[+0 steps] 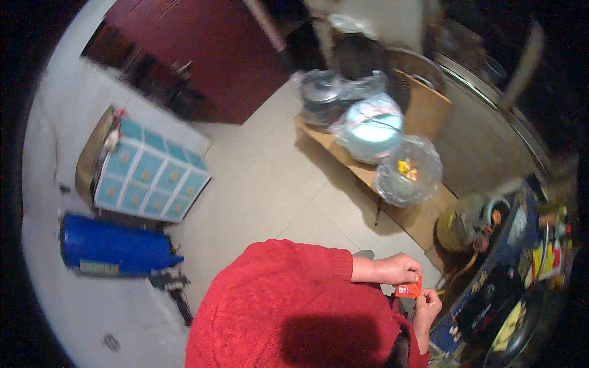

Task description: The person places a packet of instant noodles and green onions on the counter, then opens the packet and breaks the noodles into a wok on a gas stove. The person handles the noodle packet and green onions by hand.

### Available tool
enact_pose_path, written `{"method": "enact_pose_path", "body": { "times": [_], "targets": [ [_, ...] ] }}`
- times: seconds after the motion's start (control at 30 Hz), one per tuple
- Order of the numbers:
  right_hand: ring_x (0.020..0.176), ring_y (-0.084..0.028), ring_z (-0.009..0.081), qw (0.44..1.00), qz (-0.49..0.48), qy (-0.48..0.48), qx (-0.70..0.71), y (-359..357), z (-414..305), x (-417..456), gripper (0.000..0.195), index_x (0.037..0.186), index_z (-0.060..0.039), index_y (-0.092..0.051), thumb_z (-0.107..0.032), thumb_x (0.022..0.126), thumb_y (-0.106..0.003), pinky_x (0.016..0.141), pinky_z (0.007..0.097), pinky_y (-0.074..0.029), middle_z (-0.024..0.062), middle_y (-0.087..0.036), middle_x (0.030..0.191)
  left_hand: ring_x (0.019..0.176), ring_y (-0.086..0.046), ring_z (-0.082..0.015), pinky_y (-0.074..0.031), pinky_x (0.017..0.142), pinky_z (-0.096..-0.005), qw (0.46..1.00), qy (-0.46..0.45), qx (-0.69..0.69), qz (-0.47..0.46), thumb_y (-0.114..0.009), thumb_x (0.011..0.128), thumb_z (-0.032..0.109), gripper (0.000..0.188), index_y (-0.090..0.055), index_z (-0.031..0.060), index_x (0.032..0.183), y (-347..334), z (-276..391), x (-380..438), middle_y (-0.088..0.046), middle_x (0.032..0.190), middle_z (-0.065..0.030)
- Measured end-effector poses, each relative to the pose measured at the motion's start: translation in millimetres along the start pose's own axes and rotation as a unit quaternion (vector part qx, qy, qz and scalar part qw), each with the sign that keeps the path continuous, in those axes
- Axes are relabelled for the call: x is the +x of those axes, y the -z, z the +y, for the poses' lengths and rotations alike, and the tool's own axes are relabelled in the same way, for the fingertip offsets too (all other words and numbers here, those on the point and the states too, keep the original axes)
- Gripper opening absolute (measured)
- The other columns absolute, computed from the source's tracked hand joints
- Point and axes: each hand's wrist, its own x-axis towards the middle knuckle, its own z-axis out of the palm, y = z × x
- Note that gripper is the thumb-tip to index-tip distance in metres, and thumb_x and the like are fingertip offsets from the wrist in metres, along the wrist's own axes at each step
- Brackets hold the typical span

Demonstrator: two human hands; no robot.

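At the lower right, both of my hands hold a small red-orange packet (408, 289) that bears a printed code. My left hand (399, 269) pinches its upper edge between thumb and finger, the arm in a red knitted sleeve. My right hand (427, 307) grips the packet's right corner from below. The hands are close together, just in front of the red sweater (294, 285). Whether the packet is open or sealed cannot be told. To the right of the hands lies the cluttered blue-edged counter (445, 329).
A wooden bench (405, 216) holds a plastic-lined bowl (409, 177), a light-blue round item (373, 124) and a lidded pot (320, 89). A gas cylinder (453, 229) stands beside the counter. At left are a teal patterned cabinet (152, 177) and a blue cylinder (117, 246). A dark red door (207, 55) is above.
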Motion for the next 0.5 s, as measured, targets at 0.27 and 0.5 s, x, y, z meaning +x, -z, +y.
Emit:
{"method": "enact_pose_path", "body": {
  "times": [0.27,0.5],
  "targets": [
    [0.062,-0.054,0.008,0.959,-0.261,-0.084,-0.072,-62,-3,65,0.025,0.112,-0.0043,-0.074,-0.006,0.094,-0.057,0.054,0.0251,-0.046,0.0001,-0.063,0.076,0.088,-0.069,-0.0161,-0.061,0.065,-0.0295,0.909,0.02,-0.31,0.276,-0.061,0.101,0.028,0.034,-0.059,0.0023,0.123,101,-21,-122,-0.068,0.106,-0.0081],
    [0.094,-0.063,0.0158,0.825,-0.484,-0.045,-0.288,-122,92,81,0.044,0.137,-0.0044,-0.062,-0.032,0.102,-0.058,0.084,0.028,-0.052,0.0085,-0.07,0.109,0.088,-0.068,-0.0222,-0.059,0.072,-0.0347,0.785,-0.06,-0.48,0.386,-0.059,0.102,0.017,0.031,-0.054,-0.0003,0.127,124,-44,-234,-0.066,0.109,-0.0123]
  ]
}}
